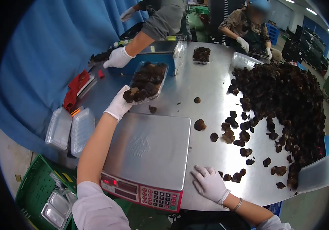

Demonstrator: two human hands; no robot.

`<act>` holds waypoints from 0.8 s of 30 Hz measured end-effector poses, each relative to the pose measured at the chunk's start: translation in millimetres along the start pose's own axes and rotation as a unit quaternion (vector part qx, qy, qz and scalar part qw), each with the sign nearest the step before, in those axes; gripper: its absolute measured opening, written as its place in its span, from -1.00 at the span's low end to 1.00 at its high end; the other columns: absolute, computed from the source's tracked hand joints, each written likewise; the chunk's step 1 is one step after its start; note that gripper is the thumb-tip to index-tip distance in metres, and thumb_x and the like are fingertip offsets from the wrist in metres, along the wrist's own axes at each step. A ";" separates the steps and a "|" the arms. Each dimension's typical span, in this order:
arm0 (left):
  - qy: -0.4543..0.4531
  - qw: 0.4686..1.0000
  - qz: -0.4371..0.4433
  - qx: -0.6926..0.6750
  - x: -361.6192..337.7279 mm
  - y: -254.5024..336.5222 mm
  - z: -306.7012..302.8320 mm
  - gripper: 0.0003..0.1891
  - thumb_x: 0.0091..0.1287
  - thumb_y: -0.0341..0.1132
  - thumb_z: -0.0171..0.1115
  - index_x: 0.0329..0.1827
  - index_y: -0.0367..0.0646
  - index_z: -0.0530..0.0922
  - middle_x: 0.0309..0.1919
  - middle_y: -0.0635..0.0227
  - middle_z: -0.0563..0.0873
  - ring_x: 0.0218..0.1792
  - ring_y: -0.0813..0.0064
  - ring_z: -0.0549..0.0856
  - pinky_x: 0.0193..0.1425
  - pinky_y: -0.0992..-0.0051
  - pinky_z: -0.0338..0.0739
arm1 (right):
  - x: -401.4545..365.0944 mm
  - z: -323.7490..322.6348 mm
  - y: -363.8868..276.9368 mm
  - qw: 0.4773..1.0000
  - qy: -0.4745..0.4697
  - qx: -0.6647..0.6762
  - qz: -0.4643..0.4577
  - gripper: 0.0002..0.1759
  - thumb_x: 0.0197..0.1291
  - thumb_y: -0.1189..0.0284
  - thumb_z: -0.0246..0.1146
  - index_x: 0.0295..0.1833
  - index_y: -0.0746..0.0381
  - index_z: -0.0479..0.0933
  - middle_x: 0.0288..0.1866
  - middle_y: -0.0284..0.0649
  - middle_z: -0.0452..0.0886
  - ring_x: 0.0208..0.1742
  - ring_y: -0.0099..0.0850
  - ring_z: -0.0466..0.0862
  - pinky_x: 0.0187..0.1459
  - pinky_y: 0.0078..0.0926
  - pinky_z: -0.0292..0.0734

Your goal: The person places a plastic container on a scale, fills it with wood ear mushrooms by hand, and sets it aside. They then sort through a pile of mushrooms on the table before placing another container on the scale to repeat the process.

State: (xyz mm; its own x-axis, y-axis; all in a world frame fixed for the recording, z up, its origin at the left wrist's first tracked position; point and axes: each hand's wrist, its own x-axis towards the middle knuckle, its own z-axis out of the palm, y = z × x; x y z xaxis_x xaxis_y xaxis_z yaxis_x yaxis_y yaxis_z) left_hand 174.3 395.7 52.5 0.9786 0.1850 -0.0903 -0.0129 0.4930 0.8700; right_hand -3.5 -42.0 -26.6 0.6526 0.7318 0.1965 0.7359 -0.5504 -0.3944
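My left hand (119, 102), in a white glove, is closed on the near left edge of a clear plastic tray (147, 82) filled with dark brown, crinkled pieces that look like wood ear mushrooms. It holds the tray tilted, beyond the far edge of a scale (149, 147). Nothing lies on the scale's metal plate, and its red front panel shows lit digits. My gloved right hand (210, 184) rests on the steel table (210, 149) just right of the scale, fingers spread, with a few loose mushroom pieces (238, 176) beside it.
A large mushroom heap (287, 96) covers the table's right side. Empty clear trays (59, 128) stand at left, above a green crate (38, 188). A co-worker's gloved hand (118, 57) is near a blue machine (164, 61); another person (249, 30) sits opposite. A filled tray (201, 55) lies far back.
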 end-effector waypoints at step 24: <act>0.109 0.990 -0.025 0.082 105.4 -2.1 -185.0 -0.82 0.38 -0.51 0.16 -0.36 -0.03 0.41 -0.44 0.46 0.48 -0.38 0.49 0.57 -0.22 0.44 0.58 | 6.3 -10.5 -0.5 0.999 -0.036 -0.001 0.025 -0.52 0.34 0.29 0.21 0.33 0.20 0.49 0.34 -0.09 0.51 0.08 -0.19 0.56 0.04 -0.24 0.52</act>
State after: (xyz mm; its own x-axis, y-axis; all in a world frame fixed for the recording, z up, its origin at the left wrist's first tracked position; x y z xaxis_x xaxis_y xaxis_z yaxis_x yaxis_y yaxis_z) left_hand 239.4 571.5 -48.6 0.9090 0.3522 -0.2231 0.0864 0.3644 0.9272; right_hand 2.1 -41.3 -15.8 0.6735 0.7307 0.1112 0.7034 -0.5874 -0.4002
